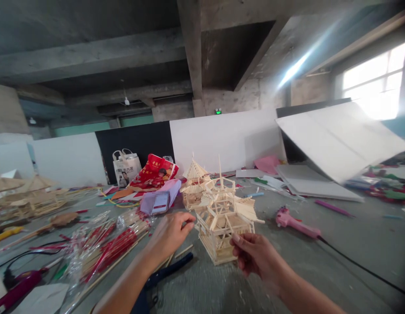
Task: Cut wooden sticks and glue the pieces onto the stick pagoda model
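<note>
A pavilion model built of thin wooden sticks [218, 231] stands upright on the grey surface, with an open frame and a partly slatted roof. At its left side, my left hand [173, 229] has thumb and forefinger bent together near a frame corner; whatever they pinch is too small to make out. My right hand [256, 257] is closed, its thumb and forefinger at the lower right front of the model, gripping its edge. Behind it rises a second stick model with a pointed roof [195, 170]. A dark-blue handled tool [171, 266] and loose sticks lie below my left wrist.
To the right lies a pink glue gun [299, 223] with a black cord. Bagged sticks [114, 240] spread on the left, beside a purple tool [19, 288]. A phone [160, 203], red bag [155, 172] and white boards [320, 181] are farther back.
</note>
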`<state>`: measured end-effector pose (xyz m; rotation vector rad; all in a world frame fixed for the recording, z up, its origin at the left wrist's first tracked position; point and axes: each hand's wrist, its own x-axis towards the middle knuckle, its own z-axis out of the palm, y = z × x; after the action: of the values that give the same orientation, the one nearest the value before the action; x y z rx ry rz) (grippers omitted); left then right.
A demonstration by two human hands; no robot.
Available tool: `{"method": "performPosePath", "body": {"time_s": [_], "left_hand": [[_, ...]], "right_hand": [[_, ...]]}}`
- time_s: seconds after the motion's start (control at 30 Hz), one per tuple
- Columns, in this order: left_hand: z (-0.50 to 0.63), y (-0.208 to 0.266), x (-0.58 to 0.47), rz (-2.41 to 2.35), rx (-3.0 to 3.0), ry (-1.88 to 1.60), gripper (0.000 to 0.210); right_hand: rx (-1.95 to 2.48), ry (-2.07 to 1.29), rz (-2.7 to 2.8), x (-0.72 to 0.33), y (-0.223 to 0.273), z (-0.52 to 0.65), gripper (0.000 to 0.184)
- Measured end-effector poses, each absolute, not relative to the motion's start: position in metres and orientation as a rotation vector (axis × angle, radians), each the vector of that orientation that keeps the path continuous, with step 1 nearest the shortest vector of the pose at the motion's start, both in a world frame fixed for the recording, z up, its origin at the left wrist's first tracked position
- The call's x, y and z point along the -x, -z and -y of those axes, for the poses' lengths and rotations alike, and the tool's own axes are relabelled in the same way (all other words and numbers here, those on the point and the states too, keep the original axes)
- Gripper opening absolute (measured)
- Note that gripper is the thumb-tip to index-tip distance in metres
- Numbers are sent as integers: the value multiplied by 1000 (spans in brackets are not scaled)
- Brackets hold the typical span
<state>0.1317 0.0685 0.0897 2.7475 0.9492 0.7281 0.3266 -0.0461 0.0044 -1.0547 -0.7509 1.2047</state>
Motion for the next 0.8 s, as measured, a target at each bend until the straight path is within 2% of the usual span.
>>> {"method": "performPosePath", "body": {"time_s": [0.3,0.43,0.6,0.8], "left_hand": [[-84,-80,-128,-1062,-2824,-579,25],[-93,-72,-129,-1094,-2866,-380,19],[-107,-49,-132,-1173,-2854,-168,4],[-118,-32,-133,-1196,-2714,-217,6]], "right_hand": [[1069,-1210,759,-327,-10,54,36],[1124,-1250,835,-328,-8,61,32],[1250,-1463,1045,-319,-7,68,29],[1337,-1512,1096,-311,-6,71,27]]}}
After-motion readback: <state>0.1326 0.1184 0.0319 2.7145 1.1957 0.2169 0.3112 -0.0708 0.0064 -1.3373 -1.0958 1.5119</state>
